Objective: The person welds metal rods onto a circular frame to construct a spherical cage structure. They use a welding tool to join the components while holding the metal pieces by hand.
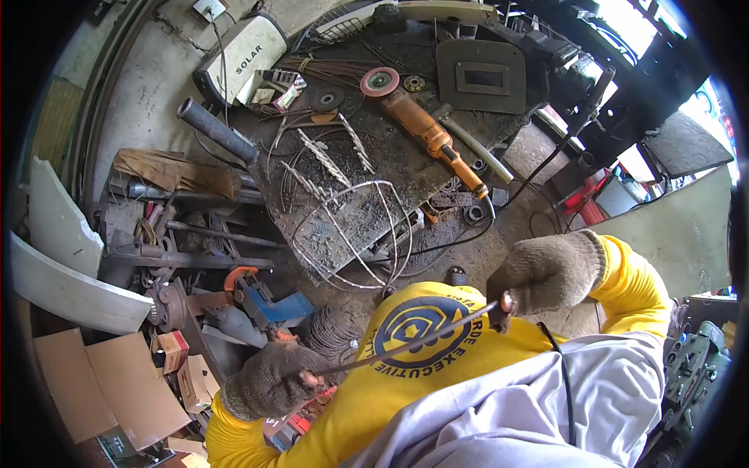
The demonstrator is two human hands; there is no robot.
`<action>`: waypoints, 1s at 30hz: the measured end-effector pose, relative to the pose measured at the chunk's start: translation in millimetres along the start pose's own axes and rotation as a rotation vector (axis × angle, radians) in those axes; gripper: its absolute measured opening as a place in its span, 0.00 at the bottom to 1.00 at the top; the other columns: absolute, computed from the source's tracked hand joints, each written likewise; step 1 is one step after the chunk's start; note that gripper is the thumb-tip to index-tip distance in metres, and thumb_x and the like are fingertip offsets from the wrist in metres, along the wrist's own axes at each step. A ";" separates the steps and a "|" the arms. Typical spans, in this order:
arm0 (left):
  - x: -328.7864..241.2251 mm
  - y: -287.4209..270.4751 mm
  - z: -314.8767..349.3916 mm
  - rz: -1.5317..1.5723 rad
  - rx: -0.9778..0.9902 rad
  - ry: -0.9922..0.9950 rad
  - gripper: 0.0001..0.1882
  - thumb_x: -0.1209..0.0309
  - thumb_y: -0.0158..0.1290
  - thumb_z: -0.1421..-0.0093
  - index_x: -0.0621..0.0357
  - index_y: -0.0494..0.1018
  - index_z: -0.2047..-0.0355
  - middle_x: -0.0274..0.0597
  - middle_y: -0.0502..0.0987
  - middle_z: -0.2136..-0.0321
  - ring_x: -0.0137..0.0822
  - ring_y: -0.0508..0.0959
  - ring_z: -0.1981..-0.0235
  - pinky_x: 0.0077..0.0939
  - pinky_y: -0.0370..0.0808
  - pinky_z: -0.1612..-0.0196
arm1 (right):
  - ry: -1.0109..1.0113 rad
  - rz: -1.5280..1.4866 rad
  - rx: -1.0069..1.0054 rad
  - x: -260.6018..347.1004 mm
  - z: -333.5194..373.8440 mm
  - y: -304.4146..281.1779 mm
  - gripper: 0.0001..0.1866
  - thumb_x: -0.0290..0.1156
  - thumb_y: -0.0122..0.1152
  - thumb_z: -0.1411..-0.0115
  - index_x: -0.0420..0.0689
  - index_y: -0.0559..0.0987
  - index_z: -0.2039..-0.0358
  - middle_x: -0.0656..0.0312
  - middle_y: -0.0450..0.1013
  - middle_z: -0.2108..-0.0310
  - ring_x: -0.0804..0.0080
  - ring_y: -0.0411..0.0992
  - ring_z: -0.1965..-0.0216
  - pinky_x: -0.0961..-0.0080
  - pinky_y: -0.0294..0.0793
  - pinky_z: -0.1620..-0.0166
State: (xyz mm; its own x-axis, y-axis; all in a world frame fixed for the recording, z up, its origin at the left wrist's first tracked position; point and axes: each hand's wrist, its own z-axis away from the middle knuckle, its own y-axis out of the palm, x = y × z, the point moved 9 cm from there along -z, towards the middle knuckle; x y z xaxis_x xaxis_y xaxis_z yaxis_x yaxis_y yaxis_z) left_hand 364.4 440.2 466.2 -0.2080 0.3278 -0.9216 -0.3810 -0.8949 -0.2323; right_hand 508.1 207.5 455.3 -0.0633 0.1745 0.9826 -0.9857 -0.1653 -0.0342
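Note:
Across my chest runs a thin dark metal rod (407, 347), slanting up from lower left to upper right. My left hand (275, 381), in a brown knitted glove with bare fingertips, is closed around its lower end. The matching glove covers my right hand (546, 274), whose fingers grip the upper end. Ahead of my hands, on a dirty metal worktable (328, 234), a frame of bent thin rods (347, 238) overhangs the near edge. Several twisted metal pieces (324, 158) lie by it. An orange angle grinder (425, 129) with a pinkish disc rests farther right.
A welding shield (482, 76) lies at the table's far side. A thick pipe (217, 130) juts up at the left edge. Cardboard boxes (117, 382) and a blue-and-orange tool (275, 303) sit at lower left. The grinder's black cord (445, 248) trails off the table.

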 end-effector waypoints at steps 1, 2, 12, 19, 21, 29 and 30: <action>-8.8 3.0 -2.2 -0.178 0.049 0.106 0.18 0.57 0.51 0.30 0.63 0.76 0.61 0.37 0.79 0.73 0.31 0.79 0.70 0.28 0.75 0.65 | 0.006 -0.008 -0.001 -0.1 -1.4 1.1 0.19 0.39 0.46 0.25 0.38 0.81 0.60 0.59 0.79 0.64 0.74 0.76 0.59 0.72 0.73 0.52; -7.1 0.8 1.0 -0.170 0.044 0.097 0.18 0.57 0.51 0.30 0.63 0.76 0.61 0.37 0.79 0.73 0.31 0.79 0.70 0.28 0.75 0.65 | 0.028 -0.049 -0.035 0.9 -1.7 -1.2 0.19 0.39 0.46 0.25 0.38 0.81 0.60 0.60 0.79 0.65 0.74 0.75 0.60 0.72 0.73 0.53; 76.1 -84.0 -24.4 -0.106 -0.795 0.097 0.13 0.69 0.53 0.30 0.64 0.73 0.51 0.41 0.79 0.61 0.33 0.79 0.59 0.29 0.76 0.55 | 0.012 -0.189 -0.806 -77.6 -65.7 -105.5 0.11 0.34 0.54 0.29 0.39 0.80 0.59 0.65 0.73 0.71 0.81 0.74 0.67 0.78 0.74 0.61; 180.9 -112.0 -43.4 -0.490 -1.102 0.154 0.12 0.67 0.55 0.33 0.60 0.78 0.54 0.45 0.81 0.61 0.43 0.81 0.58 0.36 0.75 0.54 | -0.065 0.174 -0.978 -135.1 -125.9 -139.3 0.13 0.32 0.61 0.36 0.40 0.81 0.54 0.60 0.77 0.60 0.70 0.76 0.57 0.73 0.73 0.51; 190.0 -106.0 -48.8 -0.559 -1.110 0.116 0.13 0.67 0.56 0.34 0.60 0.78 0.53 0.46 0.81 0.59 0.45 0.81 0.57 0.36 0.75 0.53 | -0.074 0.440 -1.092 -143.2 -125.6 -143.9 0.13 0.32 0.62 0.37 0.41 0.82 0.54 0.57 0.77 0.59 0.67 0.76 0.55 0.72 0.73 0.50; 226.3 -97.3 -59.0 -0.551 -1.230 0.067 0.16 0.62 0.55 0.32 0.62 0.79 0.54 0.48 0.82 0.60 0.43 0.82 0.57 0.34 0.76 0.51 | 0.050 0.305 -1.193 -190.1 -128.3 -141.6 0.15 0.37 0.63 0.37 0.43 0.82 0.54 0.54 0.77 0.58 0.59 0.77 0.55 0.68 0.74 0.50; 221.2 -97.3 -60.2 -0.564 -1.224 0.073 0.17 0.61 0.55 0.33 0.62 0.79 0.53 0.49 0.82 0.60 0.44 0.82 0.57 0.34 0.75 0.51 | 0.026 0.315 -1.203 -193.1 -127.0 -143.5 0.15 0.38 0.63 0.37 0.43 0.82 0.54 0.54 0.77 0.58 0.58 0.77 0.55 0.68 0.75 0.50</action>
State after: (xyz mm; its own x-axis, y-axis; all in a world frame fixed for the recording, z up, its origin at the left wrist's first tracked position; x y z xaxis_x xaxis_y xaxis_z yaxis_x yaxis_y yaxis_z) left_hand 409.8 581.6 266.2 -0.2281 0.7552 -0.6146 0.6518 -0.3505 -0.6726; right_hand 641.9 320.8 247.2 -0.3123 0.3097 0.8981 -0.4436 0.7884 -0.4261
